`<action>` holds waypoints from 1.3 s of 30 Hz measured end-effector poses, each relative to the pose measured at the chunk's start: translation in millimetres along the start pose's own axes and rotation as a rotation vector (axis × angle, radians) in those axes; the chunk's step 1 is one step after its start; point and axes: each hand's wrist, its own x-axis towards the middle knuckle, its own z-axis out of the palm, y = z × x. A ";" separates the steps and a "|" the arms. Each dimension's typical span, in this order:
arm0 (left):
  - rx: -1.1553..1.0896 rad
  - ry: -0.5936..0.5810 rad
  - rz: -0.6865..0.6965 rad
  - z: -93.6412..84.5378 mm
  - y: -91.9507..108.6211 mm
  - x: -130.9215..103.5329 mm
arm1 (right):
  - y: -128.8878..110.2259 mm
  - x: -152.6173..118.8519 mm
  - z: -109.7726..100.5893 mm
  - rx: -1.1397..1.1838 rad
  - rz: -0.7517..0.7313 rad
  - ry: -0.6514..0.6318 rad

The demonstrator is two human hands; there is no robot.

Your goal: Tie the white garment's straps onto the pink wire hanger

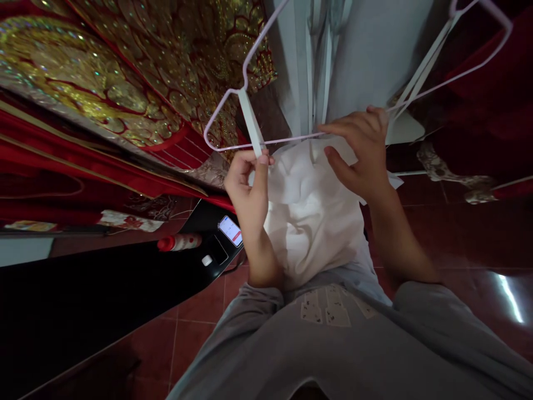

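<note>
A pale pink clothes hanger (291,138) spans the upper part of the view. A white strap (250,119) is looped over the notch at its left end. My left hand (251,189) pinches the lower end of this strap, just under the hanger's bar. My right hand (363,150) has thumb and fingers apart and lies across the bar, which passes behind it; whether it touches the bar I cannot tell. More white straps (420,69) hang from the right notch. Below the bar, a white garment (312,216) hangs in folds before my body.
Red and gold sequined garments (125,94) hang at the left. A black table (104,300) holds a lit phone (230,230), a red-capped bottle (180,242) and a small white case (207,260). Dark red garments (478,122) hang at the right. The floor (195,303) is red tile.
</note>
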 end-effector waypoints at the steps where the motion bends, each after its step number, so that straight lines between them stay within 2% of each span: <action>1: -0.009 0.006 -0.008 -2.6 4.5 2.3 | 0.6 0.4 -0.3 0.001 0.001 -0.012; 4: -0.112 -0.045 -0.041 -8.1 17.9 14.2 | 0.1 0.6 0.2 0.009 -0.022 0.000; 8: -0.382 -0.165 -0.120 -12.2 42.9 38.6 | -3.5 -2.0 2.5 -0.017 -0.025 0.027; 10: -0.518 -0.143 -0.166 -14.5 56.1 49.4 | -5.1 -3.0 2.6 -0.059 -0.004 0.010; 12: -0.576 -0.050 -0.171 -18.6 62.7 55.4 | -5.7 -3.2 1.6 -0.078 0.004 -0.017; 14: -0.523 0.042 -0.100 -25.9 57.2 56.0 | -5.1 -2.7 0.1 -0.062 0.003 -0.039; 16: -0.388 0.125 -0.005 -35.6 39.5 52.6 | -3.7 -2.2 -0.9 -0.020 -0.009 -0.038; 19: -0.192 0.251 0.006 -46.8 4.9 45.1 | -2.9 -1.8 -0.3 -0.007 0.011 -0.038; 20: -0.163 0.245 -0.010 -47.2 -4.2 42.6 | -3.5 -1.8 0.2 -0.021 0.031 -0.047; 22: -0.170 0.160 -0.079 -41.0 -14.5 37.8 | -6.2 -1.8 1.5 -0.049 0.070 -0.056; 24: -0.211 0.072 -0.132 -26.8 -14.8 33.1 | -10.6 -2.0 2.4 -0.066 0.090 -0.064; 28: -0.301 0.033 -0.148 6.6 -4.9 23.7 | -18.0 -1.3 1.3 -0.085 0.020 -0.072; 30: -0.348 0.039 -0.144 16.9 -2.4 20.1 | -14.2 2.2 -2.3 -0.057 -0.067 0.031; 32: -0.368 0.044 -0.118 21.2 -2.8 18.8 | -1.6 9.0 -10.2 0.003 -0.125 0.346; 34: -0.379 0.038 -0.077 21.2 -5.2 20.2 | 17.2 17.2 -23.0 0.085 -0.101 0.728; 35: -0.390 0.036 -0.061 20.4 -6.9 21.6 | 26.6 20.9 -30.8 0.122 -0.057 0.841; 36: -0.404 0.034 -0.047 19.4 -8.9 23.1 | 34.5 23.9 -38.9 0.151 0.002 0.834; 37: -0.420 0.035 -0.034 18.6 -11.1 24.6 | 39.8 25.9 -46.7 0.159 0.074 0.750; 39: -0.426 0.029 -0.015 17.9 -15.4 26.7 | 40.1 27.4 -59.1 0.137 0.241 0.488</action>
